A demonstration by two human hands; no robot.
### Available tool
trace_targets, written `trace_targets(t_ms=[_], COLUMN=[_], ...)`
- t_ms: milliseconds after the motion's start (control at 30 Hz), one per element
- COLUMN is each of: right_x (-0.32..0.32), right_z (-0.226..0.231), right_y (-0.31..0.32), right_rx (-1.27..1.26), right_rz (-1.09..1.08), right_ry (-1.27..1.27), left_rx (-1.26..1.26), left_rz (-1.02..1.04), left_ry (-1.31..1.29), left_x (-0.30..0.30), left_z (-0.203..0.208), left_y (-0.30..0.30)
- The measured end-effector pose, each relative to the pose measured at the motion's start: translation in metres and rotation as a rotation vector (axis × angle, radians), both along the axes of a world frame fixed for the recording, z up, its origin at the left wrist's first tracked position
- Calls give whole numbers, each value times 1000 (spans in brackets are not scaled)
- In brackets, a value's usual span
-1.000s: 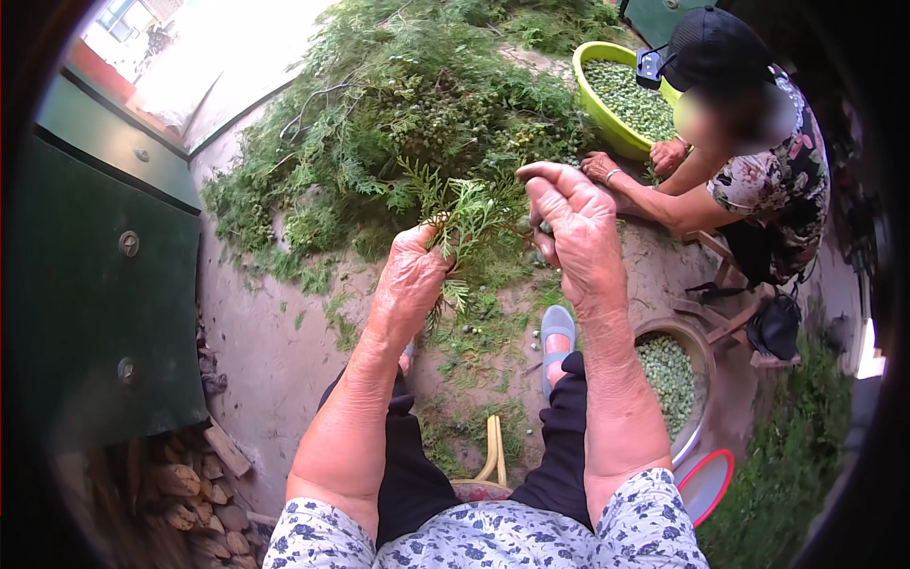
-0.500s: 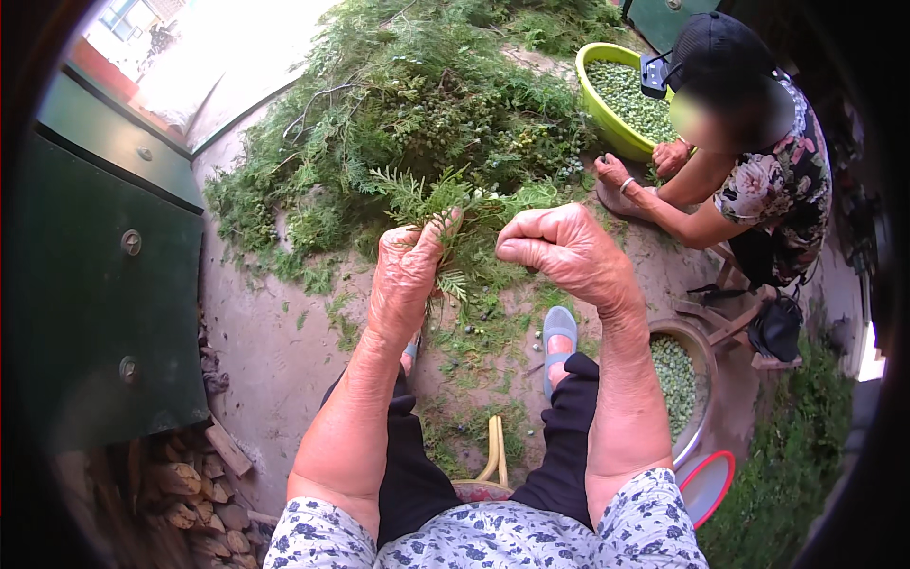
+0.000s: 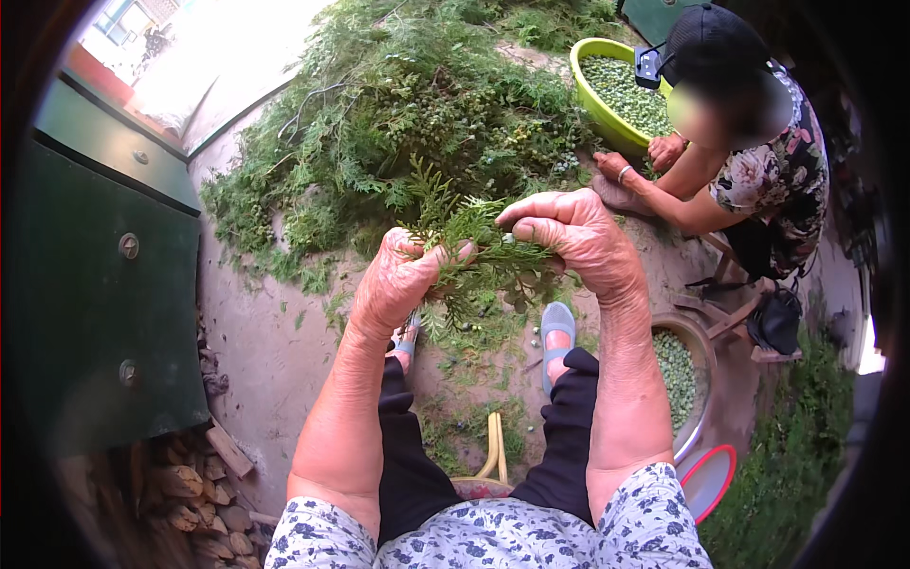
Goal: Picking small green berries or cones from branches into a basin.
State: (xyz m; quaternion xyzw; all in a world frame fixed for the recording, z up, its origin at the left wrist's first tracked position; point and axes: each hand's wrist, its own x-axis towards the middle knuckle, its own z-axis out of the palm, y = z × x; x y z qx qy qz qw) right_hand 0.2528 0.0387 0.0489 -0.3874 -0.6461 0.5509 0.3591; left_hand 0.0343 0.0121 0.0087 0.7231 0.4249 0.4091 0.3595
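head view: both hands up in front of the torso, a short gap between them, linked by one leafy green sprig (image 3: 464, 245). sprig sits right between the hands, fanned out, some fronds poking up above the left fingertips, others hanging below.

left hand (image 3: 391, 283): thumb and fingers pinched on the sprig at its left side; grip is firm enough to hold it up off the ground.

right hand (image 3: 599, 245): fingers curled, thumb and index at the right end of the sprig, touching its leaves. can't tell if they're clamped on a piece or just resting against it; leaves cover the contact.

beyond the hands: big branch pile (image 3: 408, 123) on the floor, well apart from the left fingers.

beyond and right of the right hand: yellow-green tub (image 3: 586, 87), loaded with small green berries (image 3: 626, 95). co-worker (image 3: 773, 161) in a black cap and flowered top bends beside it, both hands low near the tub's near edge.

right of the right forearm, closer to the body: round basin (image 3: 706, 384) with more green berries in it, and a red-rimmed container (image 3: 709, 484) just nearer.

left of the left hand, well apart: dark green panel (image 3: 104, 294), split firewood (image 3: 194, 498) stacked nearer the body.
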Motion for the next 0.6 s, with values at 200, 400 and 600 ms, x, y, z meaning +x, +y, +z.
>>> trace_targets(t_ms=[200,400,600], right_x=[-7,-24,-14], right_z=[0,-12,-11], right_y=[-7,-8,1], right_rx=[-102,-29,-379], right_rz=[2,-253,-409], right_ry=[40,68,484], left_rx=[-500,-560,-617], left_rz=[79,87,154], left_ry=[-309,-337,-485], left_x=[8,7,4], left_z=[24,24,22], left_y=[-3,-4,-7])
